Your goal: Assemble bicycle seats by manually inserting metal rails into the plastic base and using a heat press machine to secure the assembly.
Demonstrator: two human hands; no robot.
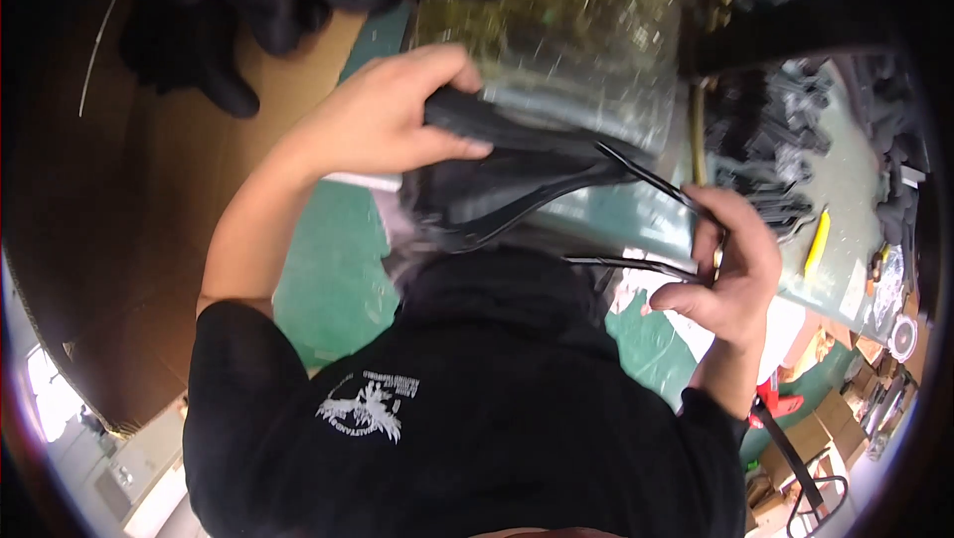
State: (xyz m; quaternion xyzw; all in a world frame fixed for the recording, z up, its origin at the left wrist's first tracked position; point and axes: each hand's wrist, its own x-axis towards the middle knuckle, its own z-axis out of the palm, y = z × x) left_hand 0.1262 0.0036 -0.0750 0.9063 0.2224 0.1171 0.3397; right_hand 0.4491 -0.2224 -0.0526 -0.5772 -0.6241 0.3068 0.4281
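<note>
My left hand point(383, 121) grips the upper end of a black flexible piece point(497, 185), thumb on top, held close in front of my chest. The piece curves down into a loop toward the right. In my right hand point(730, 275) is a pair of black scissors point(646, 180). Their blades are spread and point left, the upper one touching the right end of the black piece. Whether the blades are around the material is too blurred to tell. My black shirt fills the lower middle of the view.
A clear plastic bag point(556, 31) of small yellowish parts lies behind the hands on a green cutting mat point(328, 270). Brown cardboard point(149, 190) lies left. Black parts are heaped top left point(229, 11) and right point(765, 141). A yellow tool point(817, 240) lies right.
</note>
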